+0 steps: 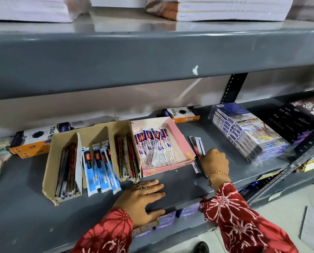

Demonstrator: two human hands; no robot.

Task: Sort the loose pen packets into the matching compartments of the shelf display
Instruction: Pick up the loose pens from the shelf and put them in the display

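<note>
Lying just right of the pink cardboard tray (178, 136), the thin black-and-red plastic pen packets (197, 145) are pinched by the closed right hand (214, 160). Light, slippery and bendy, they are best gripped mid-length. The left hand (143, 198) rests flat, holding nothing.

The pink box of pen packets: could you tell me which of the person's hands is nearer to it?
Right. The right hand grips loose packets beside the pink box; the left hand lies flat on the shelf in front.
</note>
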